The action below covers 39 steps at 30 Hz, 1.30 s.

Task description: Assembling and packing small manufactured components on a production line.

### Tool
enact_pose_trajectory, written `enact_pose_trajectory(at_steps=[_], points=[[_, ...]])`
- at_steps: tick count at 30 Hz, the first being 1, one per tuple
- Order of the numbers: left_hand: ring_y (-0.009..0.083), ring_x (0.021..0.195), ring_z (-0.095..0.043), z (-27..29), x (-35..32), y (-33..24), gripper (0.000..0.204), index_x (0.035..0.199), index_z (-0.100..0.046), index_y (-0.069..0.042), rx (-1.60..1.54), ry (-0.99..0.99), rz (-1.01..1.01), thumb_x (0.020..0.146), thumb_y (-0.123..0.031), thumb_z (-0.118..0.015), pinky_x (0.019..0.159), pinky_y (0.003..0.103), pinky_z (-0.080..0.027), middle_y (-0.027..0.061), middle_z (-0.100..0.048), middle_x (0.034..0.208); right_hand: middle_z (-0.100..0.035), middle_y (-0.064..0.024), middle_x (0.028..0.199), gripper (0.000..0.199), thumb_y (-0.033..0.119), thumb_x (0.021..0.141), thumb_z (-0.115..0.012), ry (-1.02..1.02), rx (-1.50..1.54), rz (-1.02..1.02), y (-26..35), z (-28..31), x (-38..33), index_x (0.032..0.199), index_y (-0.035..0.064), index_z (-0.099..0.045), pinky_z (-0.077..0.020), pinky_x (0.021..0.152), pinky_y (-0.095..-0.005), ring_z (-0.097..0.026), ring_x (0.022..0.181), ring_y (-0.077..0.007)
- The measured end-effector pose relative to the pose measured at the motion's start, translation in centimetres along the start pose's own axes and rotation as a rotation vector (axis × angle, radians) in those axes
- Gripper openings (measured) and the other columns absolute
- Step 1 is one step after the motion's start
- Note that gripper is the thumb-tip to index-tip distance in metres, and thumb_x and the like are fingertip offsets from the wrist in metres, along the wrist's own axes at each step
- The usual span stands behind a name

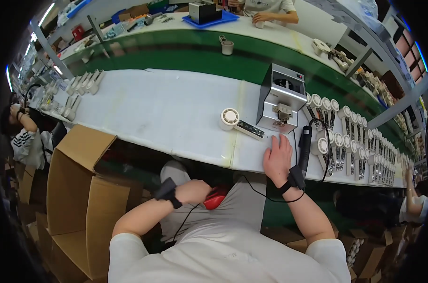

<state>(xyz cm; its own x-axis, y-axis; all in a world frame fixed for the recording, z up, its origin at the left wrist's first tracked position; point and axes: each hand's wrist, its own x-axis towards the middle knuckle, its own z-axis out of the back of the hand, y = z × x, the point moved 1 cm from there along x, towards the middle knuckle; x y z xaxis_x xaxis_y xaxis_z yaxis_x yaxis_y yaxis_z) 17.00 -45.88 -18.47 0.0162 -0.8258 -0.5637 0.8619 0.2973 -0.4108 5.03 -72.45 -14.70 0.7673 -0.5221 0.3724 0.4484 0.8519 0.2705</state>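
My left hand [194, 192] is over my lap, its fingers curled round something dark that I cannot make out. Just beside its fingertips is a rounded red thing [215, 200], partly hidden between my legs. On the white table, my right hand [278, 159] lies palm down with the fingers spread, holding nothing. Left of those fingertips lies a white handheld fan [230, 118], its handle showing a dark inner strip. A silver box-shaped machine [283, 101] stands just beyond my right hand. To the hand's right lies a black corded electric screwdriver [306, 147].
Many similar fans [339, 141] stand in rows along the right of the table, with more [87, 84] at the far left. An open cardboard box [70, 188] stands at the left. Beyond runs a green belt [176, 54] carrying one fan. A co-worker's hand [262, 18] is across it.
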Motion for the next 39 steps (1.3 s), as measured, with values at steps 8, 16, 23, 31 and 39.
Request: enact_pose_trajectory(at_steps=[8, 16, 23, 31, 39], points=[[0.0228, 0.115, -0.054, 23.0, -14.7, -13.1, 0.065, 0.138, -0.046, -0.003, -0.143, -1.354, -0.821, 0.077, -0.015, -0.066, 0.098, 0.036, -0.042, 0.0112, -0.054, 0.131, -0.049, -0.0254, 0.127, 0.041, 0.012, 0.078, -0.058, -0.057, -0.034, 0.02, -1.8, -2.2, 0.7, 0.117, -0.0009, -0.056, -0.0351, 0.099, -0.0509, -0.043, 0.122, -0.0413], [0.0243, 0.119, -0.051, 25.2, -13.1, -15.5, 0.068, 0.139, -0.044, -0.003, -0.103, -1.478, -0.957, 0.078, -0.019, -0.067, 0.101, 0.037, -0.04, 0.0123, -0.052, 0.133, -0.05, -0.0252, 0.128, 0.032, 0.013, 0.076, -0.059, -0.157, -0.053, 0.002, 0.2, -2.2, 1.5, 0.106, 0.002, -0.062, -0.0414, 0.086, -0.0489, -0.051, 0.106, -0.0408], [0.0256, 0.123, -0.048, 37.5, -17.3, -20.3, 0.07, 0.14, -0.043, -0.003, 0.254, -1.814, -1.289, 0.079, -0.023, -0.068, 0.103, 0.037, -0.038, 0.0132, -0.051, 0.136, -0.049, -0.0255, 0.127, 0.041, 0.018, 0.073, -0.06, -0.162, -0.008, 0.022, 1.0, -2.1, 0.2, 0.11, 0.0026, -0.061, -0.0404, 0.089, -0.0526, -0.048, 0.113, -0.043], [0.0271, 0.128, -0.045, 36.8, -14.2, -15.6, 0.073, 0.142, -0.041, -0.003, 0.227, -1.717, -1.162, 0.08, -0.028, -0.07, 0.106, 0.038, -0.036, 0.0143, -0.048, 0.138, -0.049, -0.0277, 0.124, 0.045, 0.017, 0.074, -0.061, -0.115, -0.005, -0.009, -0.8, -1.8, 0.3, 0.116, -0.0012, -0.056, -0.0379, 0.096, -0.0531, -0.045, 0.119, -0.0437], [0.0286, 0.132, -0.042, 32.8, -12.3, -14.8, 0.076, 0.143, -0.039, -0.003, 0.055, -1.686, -0.988, 0.081, -0.032, -0.071, 0.109, 0.039, -0.034, 0.0154, -0.046, 0.141, -0.042, -0.0316, 0.133, 0.067, 0.012, 0.075, -0.062, -0.305, 0.209, -0.33, -1.5, -3.3, 1.3, 0.133, -0.0121, -0.035, -0.0301, 0.111, -0.0483, -0.039, 0.126, -0.0473]])
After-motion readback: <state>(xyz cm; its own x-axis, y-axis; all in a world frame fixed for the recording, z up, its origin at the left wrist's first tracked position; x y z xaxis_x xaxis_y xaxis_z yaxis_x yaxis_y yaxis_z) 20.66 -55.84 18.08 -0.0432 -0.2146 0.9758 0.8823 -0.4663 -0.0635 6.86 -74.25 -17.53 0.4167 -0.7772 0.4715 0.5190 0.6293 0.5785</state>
